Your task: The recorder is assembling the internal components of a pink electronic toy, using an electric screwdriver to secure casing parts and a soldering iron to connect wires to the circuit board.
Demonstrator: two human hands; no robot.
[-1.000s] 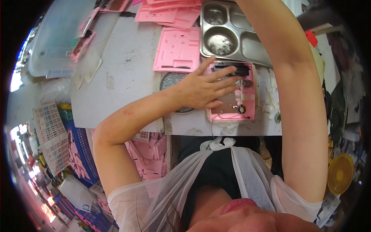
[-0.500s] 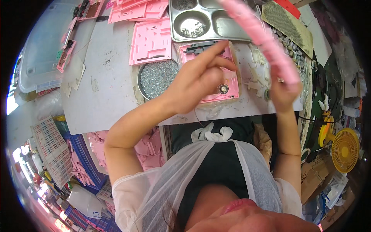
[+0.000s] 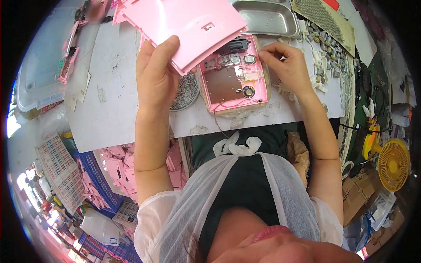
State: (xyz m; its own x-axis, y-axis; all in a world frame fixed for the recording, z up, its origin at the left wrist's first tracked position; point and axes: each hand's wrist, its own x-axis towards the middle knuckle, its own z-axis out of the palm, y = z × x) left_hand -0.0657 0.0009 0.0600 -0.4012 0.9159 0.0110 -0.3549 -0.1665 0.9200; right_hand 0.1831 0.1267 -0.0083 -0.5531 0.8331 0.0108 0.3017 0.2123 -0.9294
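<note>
My left hand (image 3: 158, 70) is closed round the near left corner of a flat pink plastic cover (image 3: 193, 26), tilted above the table. A second pink layer shows along its edge; I cannot tell whether it is separate. Beneath its right end, a pink plastic casing (image 3: 262, 94) lies on the table. Inside are a black part (image 3: 238, 45), a small round speaker (image 3: 248, 91), a brown board (image 3: 223, 85) and thin wires. My right hand (image 3: 287, 65) is at the casing's far right edge, thumb and forefinger pinched together; anything between them is too small to make out.
A round dish of small screws (image 3: 187, 92) stands left of the casing, partly covered. Behind are a steel compartment tray (image 3: 267, 19) and, to the right, several small metal-and-white parts (image 3: 326, 48). A yellow fan (image 3: 393, 165) stands at right; pink pieces (image 3: 120, 171) fill a box below the table.
The pink piece seen edge-on in my right hand is gone from there; my left hand now holds a pink cover up at the left. My right hand has moved in to the casing's edge.
</note>
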